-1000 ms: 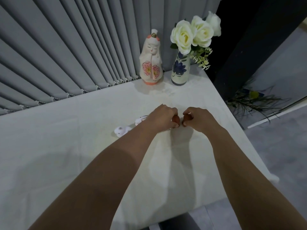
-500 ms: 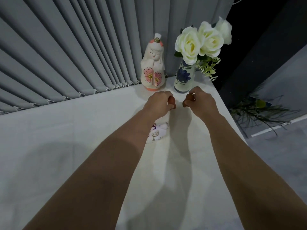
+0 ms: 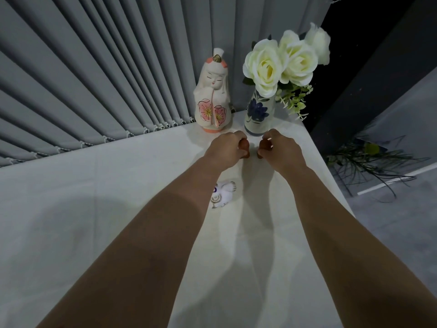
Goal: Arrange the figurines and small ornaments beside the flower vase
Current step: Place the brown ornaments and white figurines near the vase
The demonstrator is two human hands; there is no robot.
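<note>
A painted vase with white roses stands at the table's far right corner. A tall white doll figurine with pink flowers stands just left of it. My left hand grips a small reddish-brown ornament, and my right hand grips a second reddish-brown ornament. Both are held close together just in front of the vase, low over the table. A small white animal figurine lies on the cloth, partly hidden by my left forearm.
The white-clothed table runs up to grey vertical blinds at the back. Its right edge drops to the floor, where a dark green plant lies.
Both hands have carried the brown ornaments away from the middle of the table toward the vase and lowered them in front of it. The white animal figurine stayed behind.
</note>
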